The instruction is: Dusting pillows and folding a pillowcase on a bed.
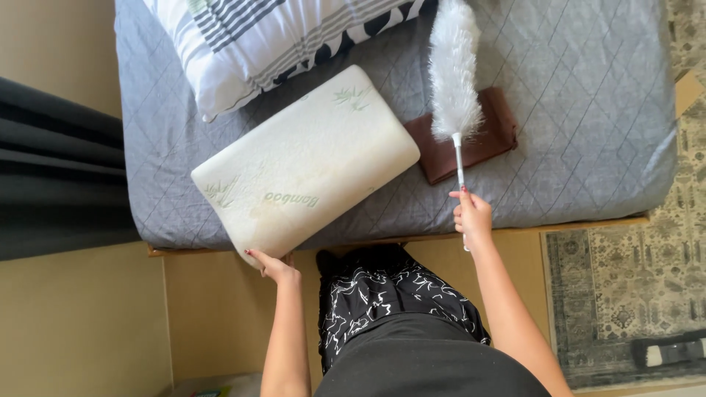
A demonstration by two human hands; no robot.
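Observation:
My left hand (pixel 273 265) grips the near corner of a cream foam pillow (pixel 309 158) that lies slanted on the grey quilted mattress (pixel 588 110), its corner sticking out past the bed's edge. My right hand (pixel 471 215) is closed around the thin white handle of a fluffy white duster (pixel 454 70). The duster's head points away from me and rests over a folded brown cloth (pixel 494 140) on the mattress, just right of the pillow.
A striped white, grey and black pillow (pixel 257 40) lies at the head of the bed. Dark curtains (pixel 51 169) hang at left. A patterned rug (pixel 632 287) covers the floor at right, with a dark flat mop head (pixel 673 349) on it.

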